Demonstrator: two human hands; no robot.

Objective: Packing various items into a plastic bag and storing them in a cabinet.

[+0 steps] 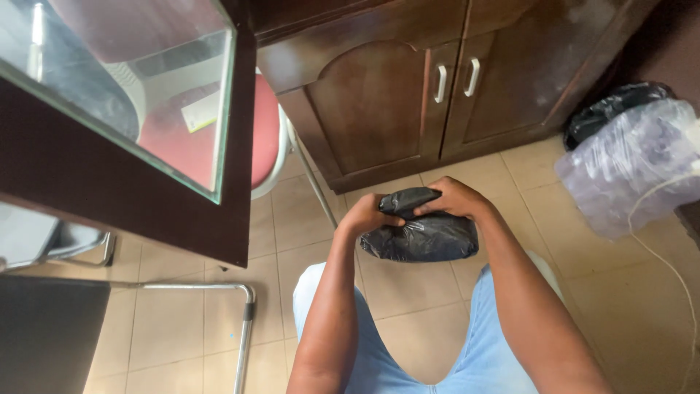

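A black plastic bag point(423, 237), bundled into a rounded parcel, is held in front of my knees above the tiled floor. My left hand point(364, 215) grips its left end with fingers curled around the plastic. My right hand point(456, 198) lies over the top, pressing down on the bag's folded neck. Both forearms reach forward from my lap, where light blue jeans point(394, 357) show.
A dark wooden cabinet point(379, 102) with two white handles stands straight ahead. A glass-topped dark table point(131, 168) is at the left, with a red-seated chair point(264, 131) behind it. A clear plastic bag point(631, 164) and another black bag point(609, 109) sit at the right, with a white cord point(674, 273).
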